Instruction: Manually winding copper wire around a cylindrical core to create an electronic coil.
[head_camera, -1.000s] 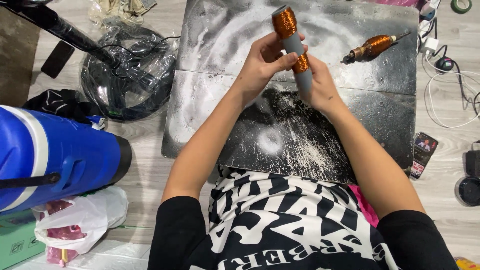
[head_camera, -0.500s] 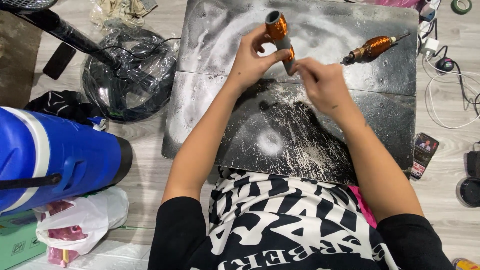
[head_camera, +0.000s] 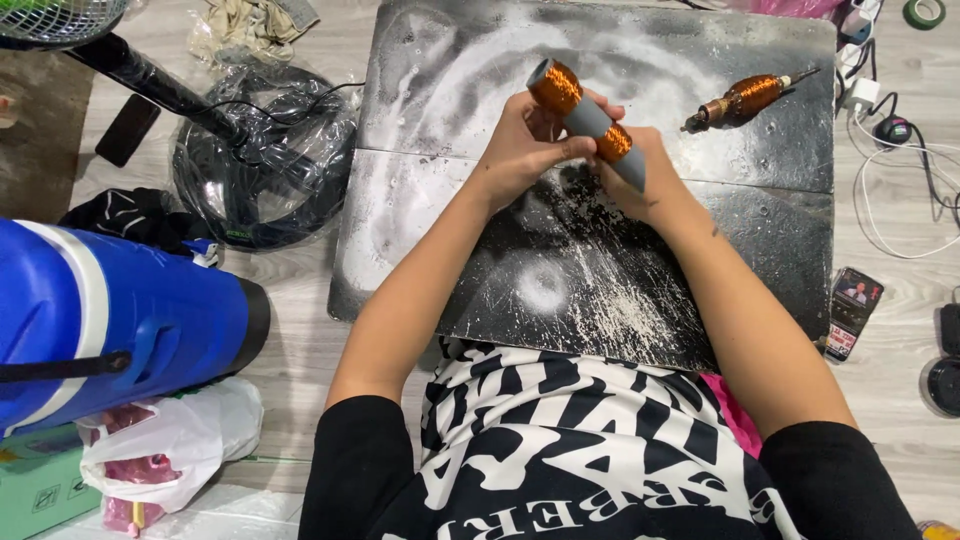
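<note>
Both hands hold a grey tube (head_camera: 588, 117) wound with two bands of copper wire, lifted above a dusty black board (head_camera: 480, 230). My left hand (head_camera: 527, 143) grips it from the left, near the upper copper band. My right hand (head_camera: 640, 185) clasps the lower end, fingers around the second band. The tube lies tilted, its open end up and to the left. A second copper-wound piece with a thin shaft (head_camera: 745, 98) rests on the board to the upper right, apart from my hands.
A blue cylindrical container (head_camera: 110, 320) lies at the left. A fan base wrapped in plastic (head_camera: 265, 165) stands left of the board. A phone (head_camera: 852, 310), white cables (head_camera: 900, 190) and a plug are at the right. A plastic bag (head_camera: 170, 450) lies at lower left.
The tube went from upright to tilted left. My right hand let go half a second ago and now holds the lower end again; both hands have shifted slightly.
</note>
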